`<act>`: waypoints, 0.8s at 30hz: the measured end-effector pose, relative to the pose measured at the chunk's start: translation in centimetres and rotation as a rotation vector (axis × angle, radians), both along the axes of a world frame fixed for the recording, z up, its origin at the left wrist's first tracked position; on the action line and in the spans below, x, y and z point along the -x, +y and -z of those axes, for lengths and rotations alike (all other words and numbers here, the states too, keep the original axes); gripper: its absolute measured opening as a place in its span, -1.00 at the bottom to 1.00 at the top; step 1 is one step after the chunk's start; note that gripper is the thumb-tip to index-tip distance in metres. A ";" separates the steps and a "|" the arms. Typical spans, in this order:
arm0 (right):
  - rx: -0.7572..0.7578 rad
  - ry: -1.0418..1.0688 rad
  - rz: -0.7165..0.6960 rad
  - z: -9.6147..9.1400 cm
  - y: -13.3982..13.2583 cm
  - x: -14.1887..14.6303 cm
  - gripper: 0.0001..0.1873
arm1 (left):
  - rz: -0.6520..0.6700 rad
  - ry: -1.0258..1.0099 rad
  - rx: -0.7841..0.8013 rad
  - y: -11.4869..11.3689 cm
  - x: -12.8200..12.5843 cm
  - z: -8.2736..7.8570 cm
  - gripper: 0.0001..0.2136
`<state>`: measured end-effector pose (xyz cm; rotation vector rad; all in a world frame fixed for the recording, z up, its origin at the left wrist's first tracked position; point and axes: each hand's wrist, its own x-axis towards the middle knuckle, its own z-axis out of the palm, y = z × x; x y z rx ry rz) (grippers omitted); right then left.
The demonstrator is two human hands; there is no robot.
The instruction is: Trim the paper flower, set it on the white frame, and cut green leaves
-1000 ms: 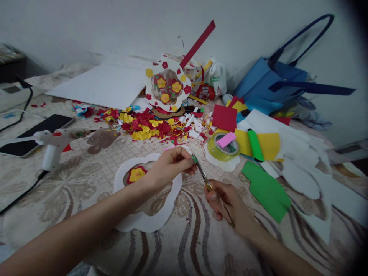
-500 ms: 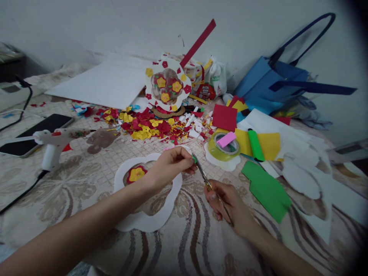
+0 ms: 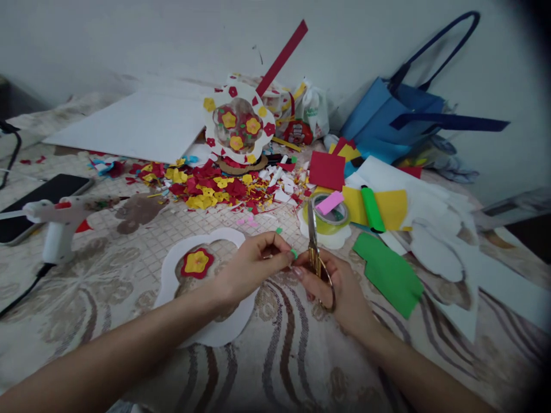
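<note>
Tablecloth (image 3: 275, 373): patterned, spread beneath your work.
Blue bag (image 3: 383, 120): far right, handles up.
White frame (image 3: 236, 327): near, left of centre, partly hidden by your left forearm.
Green sheet (image 3: 387, 275): lying flat to the right of your right hand (image 3: 340, 281).
Right-hand fingers: curled around the scissors; your fingertips also reach the left hand's, though you cannot tell here whether they touch the green piece.
Left hand (image 3: 253, 261): thumb and fingertips pinched on the green piece.
Scissors (image 3: 314, 255): blades pointing far.
Yellow-and-red flower (image 3: 197, 263): inside the frame's left part.
Green piece (image 3: 294, 253): at your left fingertips, between both hands.
</note>
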<state>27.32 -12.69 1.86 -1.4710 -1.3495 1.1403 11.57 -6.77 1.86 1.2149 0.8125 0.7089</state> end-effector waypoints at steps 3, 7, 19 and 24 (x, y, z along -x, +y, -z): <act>0.012 0.017 0.017 -0.2 0.1 0.1 -0.71 | 0.024 0.035 -0.040 -0.3 -0.1 -0.1 -0.87; 0.017 0.014 0.011 -0.2 0.1 0.1 -0.75 | 0.034 0.059 -0.085 -0.4 -0.2 0.0 -0.89; -0.021 0.067 -0.080 0.9 -0.5 -0.5 -0.55 | -0.039 -0.096 0.133 0.0 -0.2 0.1 -0.85; -0.045 -0.021 -0.156 1.9 -0.9 -0.5 -0.47 | -0.161 -0.230 0.193 -0.1 -0.3 0.2 -0.84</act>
